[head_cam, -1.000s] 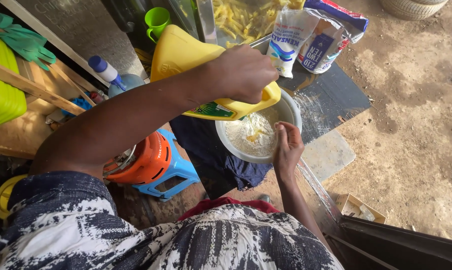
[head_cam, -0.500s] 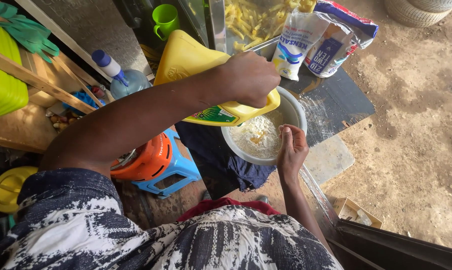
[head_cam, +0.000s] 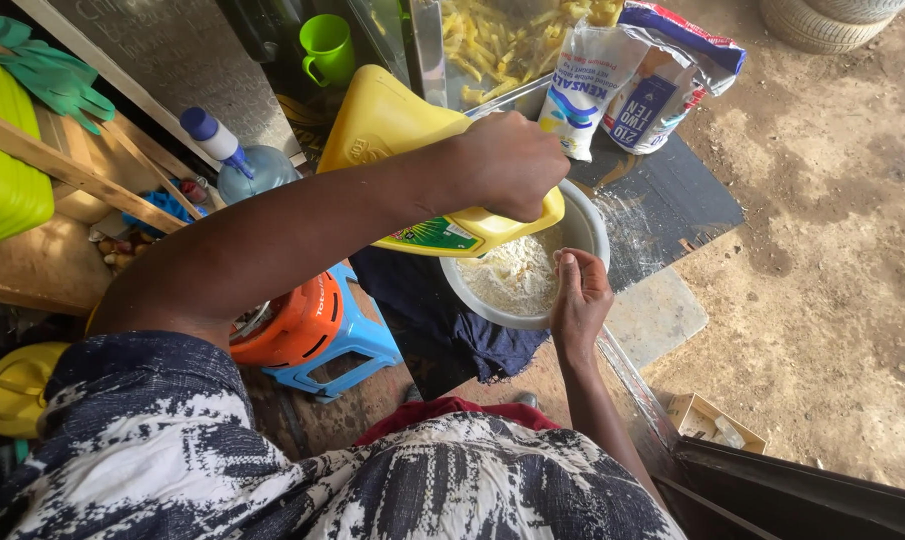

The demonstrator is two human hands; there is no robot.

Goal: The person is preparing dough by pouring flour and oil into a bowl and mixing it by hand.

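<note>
My left hand [head_cam: 508, 165] grips the handle of a big yellow jerrycan [head_cam: 383, 125], which is tipped with its mouth over a white bowl [head_cam: 595, 222]. The bowl holds pale flour [head_cam: 513, 280] and rests on a dark cloth [head_cam: 433, 315]. My right hand [head_cam: 580, 300] is at the bowl's near rim, fingers curled over the edge and touching it. The can's spout is hidden behind my left hand, so I cannot tell whether anything pours out.
Two flour bags [head_cam: 593, 80] stand behind the bowl beside a glass case of fries [head_cam: 503, 40]. A green mug [head_cam: 325, 45], a blue-capped bottle [head_cam: 241, 165], an orange burner [head_cam: 293, 320] on a blue stool [head_cam: 348, 350] and green gloves [head_cam: 48, 70] lie left. Bare ground is right.
The jerrycan stays tipped over the bowl in my left hand. My right hand has shifted slightly along the bowl's near rim.
</note>
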